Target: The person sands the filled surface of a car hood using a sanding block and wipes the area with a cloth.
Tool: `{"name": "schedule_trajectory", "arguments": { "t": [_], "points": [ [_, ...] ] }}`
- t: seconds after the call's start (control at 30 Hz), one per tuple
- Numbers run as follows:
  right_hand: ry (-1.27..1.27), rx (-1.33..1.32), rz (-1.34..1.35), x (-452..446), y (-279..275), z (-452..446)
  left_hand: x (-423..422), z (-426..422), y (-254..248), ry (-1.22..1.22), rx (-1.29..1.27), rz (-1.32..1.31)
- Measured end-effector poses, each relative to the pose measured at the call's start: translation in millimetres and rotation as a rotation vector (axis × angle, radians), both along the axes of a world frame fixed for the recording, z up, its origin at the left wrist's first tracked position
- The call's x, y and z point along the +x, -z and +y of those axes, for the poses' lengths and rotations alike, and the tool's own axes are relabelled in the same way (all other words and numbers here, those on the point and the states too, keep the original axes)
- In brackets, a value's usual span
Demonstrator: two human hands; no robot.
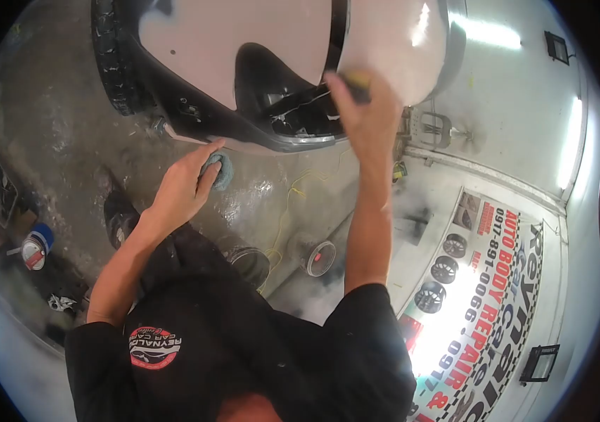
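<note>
Block [358,86] gripped in right hand [374,116].
Cloth [223,173], likely soft, is pinched by left hand [179,191], best taken bunched.

Vehicle [282,28] stands ahead, tyre [110,63] at its left. Left bucket [251,261] and right bucket [320,259] sit on the floor [68,155], before the vehicle; cord [289,214] runs beside them. Banner [479,302] is at right, on the wall [553,204].
</note>
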State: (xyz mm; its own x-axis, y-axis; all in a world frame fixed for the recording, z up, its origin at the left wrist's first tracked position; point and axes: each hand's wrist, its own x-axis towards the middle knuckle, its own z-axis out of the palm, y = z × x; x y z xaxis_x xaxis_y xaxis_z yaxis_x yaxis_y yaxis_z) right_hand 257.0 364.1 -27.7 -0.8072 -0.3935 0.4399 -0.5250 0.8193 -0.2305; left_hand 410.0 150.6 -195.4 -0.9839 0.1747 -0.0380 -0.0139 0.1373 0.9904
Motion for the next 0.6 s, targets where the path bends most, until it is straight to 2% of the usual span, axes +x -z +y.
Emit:
{"name": "schedule_trajectory", "arguments": {
  "t": [0.13, 0.33, 0.43, 0.6],
  "points": [
    [-0.012, 0.224, 0.057, 5.4, 13.5, 21.8, 0.3, -8.1, -1.9, 0.0, -0.014, -0.053],
    [-0.067, 0.272, -0.003, 3.6, -2.9, 10.9, -4.4, 7.5, 6.9, 0.05, -0.023, -0.038],
    [-0.096, 0.012, -0.062, -4.6, 2.1, 19.4, -8.8, 19.2, 5.1, 0.083, -0.009, -0.04],
    [-0.017, 0.063, -0.088, 2.6, 11.2, 29.8, -5.4, 35.1, 7.9, 0.039, 0.003, 0.047]
  ]
}}
